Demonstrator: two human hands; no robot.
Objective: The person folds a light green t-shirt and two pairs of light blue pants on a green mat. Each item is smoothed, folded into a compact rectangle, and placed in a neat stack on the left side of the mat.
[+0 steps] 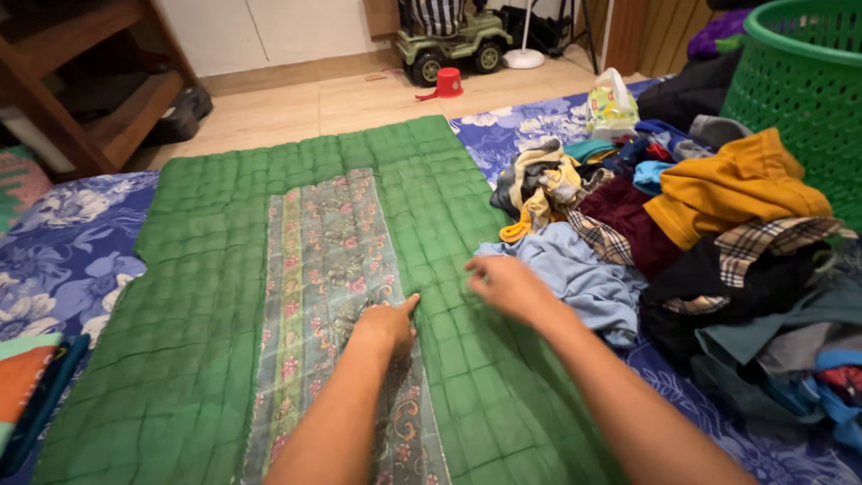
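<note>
The left hand (388, 325) lay curled, knuckles down, on a long flowery cloth (334, 269), gripping nothing. The right hand (508, 286) hovered open beside it, over the green quilt (197, 296). The cloth stretched away from both hands. It looked thin, soft and light, easiest to pinch at its edges.

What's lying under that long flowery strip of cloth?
The flowery strip lies flat on a green quilted mat, with the left hand pressing on it. Whatever lies beneath the mat is covered.
</note>
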